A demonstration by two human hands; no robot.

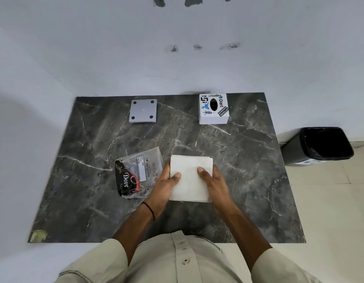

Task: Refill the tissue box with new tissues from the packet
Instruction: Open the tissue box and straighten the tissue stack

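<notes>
A stack of white tissues (pixel 189 172) lies flat near the middle of the dark marble table (pixel 248 160). My left hand (pixel 163 183) grips its left edge and my right hand (pixel 214 183) grips its right edge, thumbs on top. Just left of the stack lies the clear plastic tissue packet (pixel 136 172) with black "Dove" print, looking flattened. The white tissue box (pixel 213 108), covered in stickers and with a dark oval slot on top, stands at the far right of the table. A flat grey square panel with four black feet (pixel 143 110) lies at the far left.
A black bin (pixel 317 146) with a dark liner stands on the tiled floor to the right of the table. White walls close in at the back and left. A small yellowish scrap (pixel 38 235) sits at the table's near left corner.
</notes>
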